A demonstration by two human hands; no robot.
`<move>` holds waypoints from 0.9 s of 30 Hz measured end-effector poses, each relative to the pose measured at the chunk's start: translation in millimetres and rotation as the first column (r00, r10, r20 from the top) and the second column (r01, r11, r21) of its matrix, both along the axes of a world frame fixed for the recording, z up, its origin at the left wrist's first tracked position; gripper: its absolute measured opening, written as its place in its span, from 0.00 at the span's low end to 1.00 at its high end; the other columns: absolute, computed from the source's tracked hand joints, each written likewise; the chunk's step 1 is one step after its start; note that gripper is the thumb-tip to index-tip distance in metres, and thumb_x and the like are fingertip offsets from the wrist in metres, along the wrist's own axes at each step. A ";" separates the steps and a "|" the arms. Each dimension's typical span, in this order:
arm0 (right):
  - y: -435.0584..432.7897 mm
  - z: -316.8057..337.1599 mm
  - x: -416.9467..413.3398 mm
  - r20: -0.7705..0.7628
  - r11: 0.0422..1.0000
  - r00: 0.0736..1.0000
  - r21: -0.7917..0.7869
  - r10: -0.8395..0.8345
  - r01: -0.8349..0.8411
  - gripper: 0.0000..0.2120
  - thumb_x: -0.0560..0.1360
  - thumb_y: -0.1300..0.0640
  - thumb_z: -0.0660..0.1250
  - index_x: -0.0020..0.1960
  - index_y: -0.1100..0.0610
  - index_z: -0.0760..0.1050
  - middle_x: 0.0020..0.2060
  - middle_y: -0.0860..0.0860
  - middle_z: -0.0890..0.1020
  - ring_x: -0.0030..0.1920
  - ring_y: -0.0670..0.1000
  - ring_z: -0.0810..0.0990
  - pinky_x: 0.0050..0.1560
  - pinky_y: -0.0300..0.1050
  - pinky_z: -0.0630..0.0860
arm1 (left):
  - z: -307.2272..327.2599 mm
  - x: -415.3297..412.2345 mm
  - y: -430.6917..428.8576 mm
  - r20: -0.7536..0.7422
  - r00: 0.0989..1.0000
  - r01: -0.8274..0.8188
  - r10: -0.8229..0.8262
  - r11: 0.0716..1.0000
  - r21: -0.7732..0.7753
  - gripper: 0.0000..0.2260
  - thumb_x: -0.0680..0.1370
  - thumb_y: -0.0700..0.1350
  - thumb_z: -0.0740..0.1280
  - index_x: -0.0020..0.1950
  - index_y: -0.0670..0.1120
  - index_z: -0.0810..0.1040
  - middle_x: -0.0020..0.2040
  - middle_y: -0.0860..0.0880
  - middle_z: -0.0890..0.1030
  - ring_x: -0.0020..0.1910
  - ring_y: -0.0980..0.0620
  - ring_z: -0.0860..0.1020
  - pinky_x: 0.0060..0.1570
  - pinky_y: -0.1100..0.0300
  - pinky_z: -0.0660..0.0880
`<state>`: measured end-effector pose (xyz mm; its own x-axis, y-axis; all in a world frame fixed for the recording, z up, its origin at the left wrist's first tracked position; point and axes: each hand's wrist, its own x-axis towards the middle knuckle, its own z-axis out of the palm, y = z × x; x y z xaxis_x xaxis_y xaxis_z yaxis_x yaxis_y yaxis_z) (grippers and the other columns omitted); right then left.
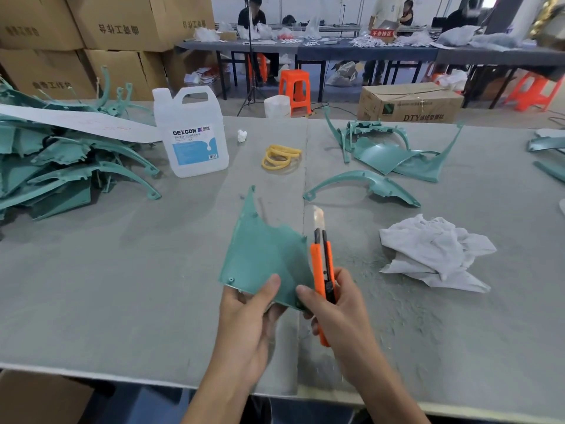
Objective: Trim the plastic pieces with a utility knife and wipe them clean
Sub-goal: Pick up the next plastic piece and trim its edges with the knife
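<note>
Held piece: a flat teal plastic panel with a long pointed tip (266, 255), raised over the grey felt-covered table (122, 270) near its front edge, with the tip pointing away.
Left hand: the left hand (247, 319) grips the panel's near edge, thumb on top and fingers underneath.
Right hand: the right hand (339, 310) is curled round an orange-and-black utility knife (321, 264), its thumb at the panel's right edge.
Knife: the blade is slid out and points away, just beside the panel's right edge.
Cloth: 1 crumpled white rag (434, 252) lies right of the knife, with pale shavings (406, 301) scattered near it.
Loose pieces: 1 curved teal plastic strip (363, 186) lies beyond the knife; a small cluster of teal parts (394, 151) lies farther back.
Heap: a big pile of teal plastic parts (61, 166) sits at far left.
Jug: a translucent white capped jug labelled DEXCON (191, 133) stands beside the pile; its fill level is unclear.
Bands: yellow rubber rings (279, 157) lie right of the jug.
Box: a brown cardboard carton marked DTY (409, 102) sits on the floor behind the table, closed, so its contents are hidden.
</note>
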<state>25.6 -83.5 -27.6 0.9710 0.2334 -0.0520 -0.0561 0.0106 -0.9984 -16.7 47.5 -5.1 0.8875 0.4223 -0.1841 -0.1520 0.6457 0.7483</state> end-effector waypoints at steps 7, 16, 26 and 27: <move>-25.3 6.9 12.3 0.088 0.996 0.993 -0.031 -0.081 0.084 0.15 0.76 0.61 0.73 0.41 0.43 0.73 0.31 0.48 0.71 0.30 0.50 0.70 0.28 0.39 0.70 | -1.0 -7.4 39.4 -0.137 0.961 0.259 -0.240 0.955 0.145 0.16 0.75 0.50 0.67 0.58 0.44 0.84 0.56 0.42 0.85 0.51 0.47 0.84 0.43 0.55 0.82; -26.7 -13.7 5.5 0.362 0.920 0.924 -0.307 -0.122 0.242 0.14 0.75 0.30 0.63 0.49 0.39 0.73 0.30 0.42 0.76 0.28 0.43 0.72 0.29 0.36 0.67 | -8.5 7.6 45.4 -0.201 0.978 0.075 -0.058 0.994 0.076 0.06 0.79 0.38 0.68 0.54 0.42 0.82 0.43 0.46 0.85 0.33 0.54 0.81 0.31 0.61 0.80; -19.9 -28.7 -9.5 0.517 0.807 0.856 -0.509 0.007 0.301 0.18 0.77 0.31 0.60 0.52 0.44 0.78 0.30 0.38 0.75 0.34 0.45 0.78 0.36 0.46 0.74 | 8.0 15.3 51.0 -0.073 0.994 -0.077 0.084 0.992 0.098 0.08 0.81 0.37 0.65 0.57 0.44 0.81 0.49 0.45 0.87 0.43 0.51 0.86 0.37 0.61 0.81; -20.0 -28.4 -9.6 0.518 0.812 0.855 -0.501 0.006 0.299 0.18 0.77 0.31 0.61 0.52 0.44 0.78 0.31 0.38 0.75 0.34 0.45 0.78 0.37 0.47 0.75 | 8.9 15.6 50.9 -0.069 0.994 -0.081 0.088 0.992 0.098 0.08 0.81 0.37 0.65 0.57 0.44 0.81 0.49 0.45 0.87 0.43 0.51 0.86 0.37 0.61 0.82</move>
